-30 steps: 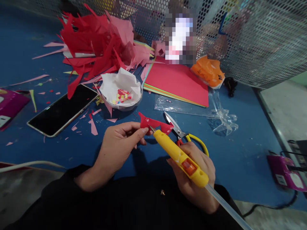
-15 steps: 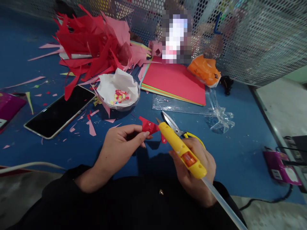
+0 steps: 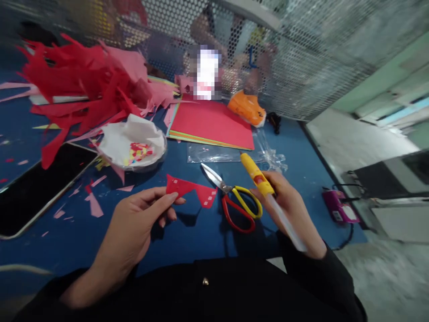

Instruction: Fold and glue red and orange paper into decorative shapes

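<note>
The right hand (image 3: 291, 210) has moved the yellow glue gun (image 3: 256, 176) away from the red paper cutout (image 3: 191, 191). A moment ago the nozzle touched the paper; now it points up and to the far side, well apart from it, above the clear plastic bag (image 3: 231, 154). The right fingers are closed around the gun body and its clear glue stick (image 3: 284, 221).

The left hand (image 3: 134, 228) still holds the cutout by its left end, pinched between thumb and fingers, just above the blue table (image 3: 301, 170). The cutout now hangs open as a band with two points and small white squares, no more folded against the nozzle. I judge that the gluing of this spot is finished for now.

The scissors (image 3: 234, 201) lie on the table between both hands, now fully uncovered. The view has also turned to the right, so the phone (image 3: 36, 188) and the bowl of paper bits (image 3: 134, 147) sit more to the left.
</note>
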Demonstrator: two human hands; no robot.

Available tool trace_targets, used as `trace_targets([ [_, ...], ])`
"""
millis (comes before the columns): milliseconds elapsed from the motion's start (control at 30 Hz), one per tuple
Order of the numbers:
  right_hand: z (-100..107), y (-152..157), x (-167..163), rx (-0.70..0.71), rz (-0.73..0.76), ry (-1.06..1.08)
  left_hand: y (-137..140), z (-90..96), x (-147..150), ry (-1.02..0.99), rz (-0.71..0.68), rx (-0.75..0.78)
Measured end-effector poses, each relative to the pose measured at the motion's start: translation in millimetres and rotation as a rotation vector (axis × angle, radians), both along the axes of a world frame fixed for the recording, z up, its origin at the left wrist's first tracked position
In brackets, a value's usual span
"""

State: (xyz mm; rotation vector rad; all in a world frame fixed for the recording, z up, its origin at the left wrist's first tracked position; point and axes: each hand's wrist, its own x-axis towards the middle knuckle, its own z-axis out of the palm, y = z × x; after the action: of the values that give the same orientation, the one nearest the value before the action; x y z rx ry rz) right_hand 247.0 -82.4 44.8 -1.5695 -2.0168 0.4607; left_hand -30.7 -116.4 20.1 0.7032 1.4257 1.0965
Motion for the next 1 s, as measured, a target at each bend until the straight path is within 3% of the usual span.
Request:
trace_targets([
  [100, 2.0, 24.4, 27.7, 0.202, -0.169, -0.213, 1.0, -0.7, 0.3, -0.008, 0.012, -0.006],
  [233, -7.6, 54.3, 55.8, 0.216, -0.294, -0.416, 1.7, -1.0, 2.0, -0.001, 0.009, 0.005],
  [467, -25.9, 66.9, 70.4, 0.189, -0.238, -0.720, 0.0, -5.3, -0.5, 0.003, -0.043, 0.009],
  [600, -12.6, 56.8, 72.3, 0.259, -0.201, -0.782, -1.3, -3.8, 0.5, -0.007, -0.051, 0.010],
  [733, 16.3, 48.9, 44.3, 0.429, -0.162, -0.625, -2.2, -3.2, 2.5, -0.003, -0.060, -0.009],
  [800, 24.1, 52.8, 14.1, 0.447, -0.055, -0.484, -3.0, -4.4, 2.2, -0.013, -0.064, -0.011],
  [900, 18.6, 71.3, -39.1, 0.308, 0.159, -0.366, -4.6, -5.8, 0.3, -0.021, -0.068, -0.001],
  [1000, 0.1, 96.6, -80.9, 0.144, 0.164, -0.584, -6.1, -5.6, -1.3, -0.031, -0.082, 0.023],
])
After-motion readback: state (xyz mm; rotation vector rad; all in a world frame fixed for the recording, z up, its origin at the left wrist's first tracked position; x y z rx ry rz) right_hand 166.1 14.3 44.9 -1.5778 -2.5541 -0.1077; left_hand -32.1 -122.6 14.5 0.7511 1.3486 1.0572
